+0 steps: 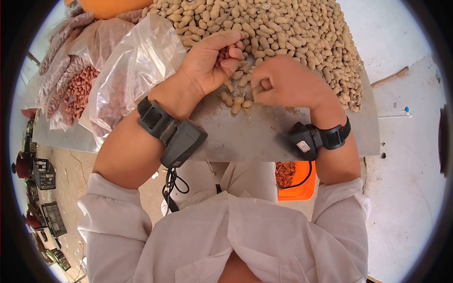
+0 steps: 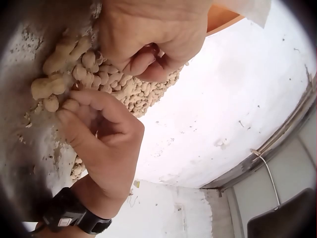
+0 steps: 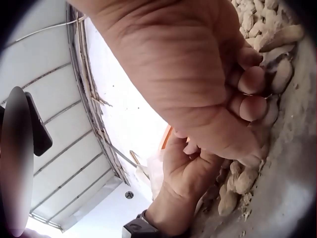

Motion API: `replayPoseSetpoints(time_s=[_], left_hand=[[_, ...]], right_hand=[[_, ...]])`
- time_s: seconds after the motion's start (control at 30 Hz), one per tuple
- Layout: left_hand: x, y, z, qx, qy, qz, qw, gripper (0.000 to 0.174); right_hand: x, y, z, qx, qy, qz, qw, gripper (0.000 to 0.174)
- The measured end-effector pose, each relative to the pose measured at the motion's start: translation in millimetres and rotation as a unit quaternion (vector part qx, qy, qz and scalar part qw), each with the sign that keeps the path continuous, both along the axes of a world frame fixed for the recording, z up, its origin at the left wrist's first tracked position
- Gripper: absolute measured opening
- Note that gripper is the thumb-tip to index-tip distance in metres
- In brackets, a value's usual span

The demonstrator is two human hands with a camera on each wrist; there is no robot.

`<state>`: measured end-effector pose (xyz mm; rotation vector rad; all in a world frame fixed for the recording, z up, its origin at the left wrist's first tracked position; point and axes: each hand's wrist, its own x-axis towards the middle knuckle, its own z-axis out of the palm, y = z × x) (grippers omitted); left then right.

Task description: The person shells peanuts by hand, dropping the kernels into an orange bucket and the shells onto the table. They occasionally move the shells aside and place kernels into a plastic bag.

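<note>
My left hand [image 1: 211,61] is turned palm up over the edge of the heap, its fingers curled round some red peanut kernels [image 1: 222,55]. Facing it, my right hand [image 1: 288,84] is bent knuckles up, low over the metal table. Thumb and forefinger of the right hand [image 2: 106,141] pinch an unshelled peanut [image 2: 71,105] in the left wrist view. Several loose unshelled peanuts [image 1: 237,104] lie between the two hands. In the right wrist view, the right hand [image 3: 198,79] covers part of the left hand [image 3: 185,168], and its fingertips are close to the peanuts on the table.
A large heap of unshelled peanuts [image 1: 283,28] covers the far part of the table [image 1: 236,141]. Clear plastic bags [image 1: 137,70] stand at the left, with red kernels [image 1: 81,89] in them. An orange container [image 1: 113,5] is behind. Below the table's near edge is an orange tub [image 1: 304,181] with reddish bits.
</note>
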<state>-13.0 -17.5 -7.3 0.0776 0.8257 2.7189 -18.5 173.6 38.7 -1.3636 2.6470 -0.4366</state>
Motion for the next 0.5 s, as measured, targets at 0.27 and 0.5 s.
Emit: replayPoseSetpoints(time_s=[0.27, 0.5], left_hand=[[1.6, 3.0, 0.3, -0.032, -0.003, 0.014, 0.999, 0.014], [14.8, 16.0, 4.3, -0.17, 0.113, 0.053, 0.977, 0.021]], right_hand=[[-24.8, 16.1, 1.3, -0.392, -0.187, -0.089, 0.896, 0.014], [-23.6, 1.4, -10.1, -0.453, -0.261, -0.067, 0.85, 0.019]])
